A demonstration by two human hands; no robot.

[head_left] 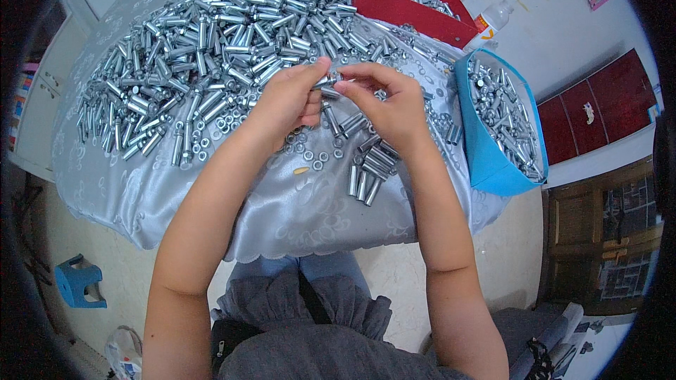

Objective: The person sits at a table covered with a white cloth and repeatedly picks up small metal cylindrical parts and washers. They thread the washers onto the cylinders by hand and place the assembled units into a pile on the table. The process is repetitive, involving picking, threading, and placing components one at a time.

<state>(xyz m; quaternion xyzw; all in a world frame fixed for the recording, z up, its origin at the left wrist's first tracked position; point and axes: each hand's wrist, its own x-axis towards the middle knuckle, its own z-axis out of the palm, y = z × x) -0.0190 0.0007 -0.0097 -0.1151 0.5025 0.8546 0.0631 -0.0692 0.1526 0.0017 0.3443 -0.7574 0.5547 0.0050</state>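
My left hand (287, 102) is closed around a metal expansion bolt (326, 83) over the near part of the table. From the other side my right hand (389, 104) pinches the bolt's end between thumb and fingertips. Any small part between those fingertips is too hidden to make out. Loose hex nuts (318, 156) and washers lie below and around both hands. Close under my right hand is a small heap of metal sleeves (373, 169). A large pile of similar bolts (232, 35) spreads beyond and to the left of my left hand.
A blue fabric bin (496, 172) full of bolts stands at the table's right edge. Behind it are a red box (422, 17) holding more bolts and a plastic bottle (495, 17). The shiny tablecloth (296, 218) hangs over the front edge. A blue stool (79, 283) stands on the floor.
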